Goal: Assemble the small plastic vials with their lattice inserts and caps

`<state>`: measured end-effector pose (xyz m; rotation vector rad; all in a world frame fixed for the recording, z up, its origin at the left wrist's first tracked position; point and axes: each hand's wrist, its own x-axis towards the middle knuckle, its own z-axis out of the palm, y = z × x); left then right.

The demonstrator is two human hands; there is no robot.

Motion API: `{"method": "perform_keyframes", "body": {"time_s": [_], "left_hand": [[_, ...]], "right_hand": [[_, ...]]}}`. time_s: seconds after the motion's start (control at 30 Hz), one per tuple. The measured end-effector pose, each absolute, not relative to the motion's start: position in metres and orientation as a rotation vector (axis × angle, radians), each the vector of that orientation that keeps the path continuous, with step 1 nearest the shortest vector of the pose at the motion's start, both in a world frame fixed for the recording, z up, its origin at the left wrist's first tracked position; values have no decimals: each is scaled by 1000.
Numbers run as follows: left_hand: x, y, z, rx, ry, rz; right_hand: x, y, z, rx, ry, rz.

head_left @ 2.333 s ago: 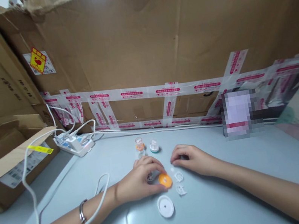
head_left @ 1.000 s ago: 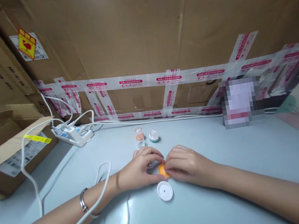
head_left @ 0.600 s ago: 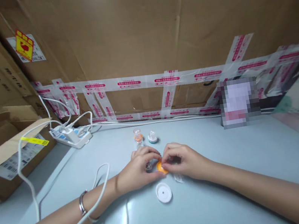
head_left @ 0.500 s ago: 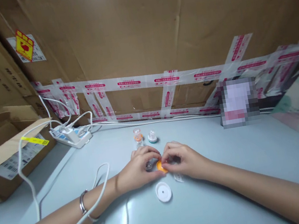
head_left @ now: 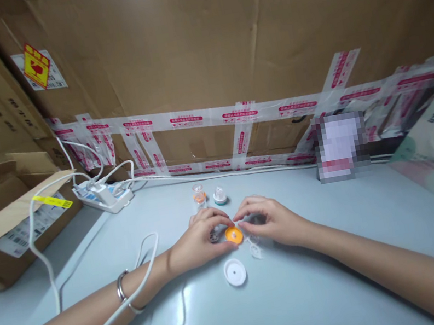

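Note:
My left hand (head_left: 208,236) curves around a small round orange cap (head_left: 234,235), thumb at its near edge and fingertips at its far edge. A small pale bit sits at the cap's centre. Just right of it, my right hand (head_left: 270,221) hovers with thumb and index tips slightly apart; I see nothing between them. Small clear plastic pieces (head_left: 255,249) lie below the right fingers. A grey-white part with holes (head_left: 213,237) shows partly under my left palm. Nearer to me lies a white round disc (head_left: 234,272) with a hole in its middle.
Behind my hands stand a clear and orange small container (head_left: 199,194) and a clear, white and green one (head_left: 220,196). A power strip (head_left: 106,197) with white cables sits left, beside an open carton (head_left: 14,218). A pixelated upright device (head_left: 340,147) leans at the back right.
My right fingers have drawn back from the orange cap and parted a little, baring its centre. My left hand stays at the cap's edge.

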<state>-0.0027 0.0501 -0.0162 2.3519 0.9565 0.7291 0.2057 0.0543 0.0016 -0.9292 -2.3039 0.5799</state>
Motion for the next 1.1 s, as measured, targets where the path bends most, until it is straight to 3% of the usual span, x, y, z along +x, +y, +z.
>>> {"method": "perform_keyframes", "body": {"time_s": [0.33,1.1], "left_hand": [[-15,54,-7,2582,784,776],[-15,52,-9,2845,732,664]], "right_hand": [[217,50,-6,-650,-2499,281],[216,50,-12,-609,-2590,82]]}}
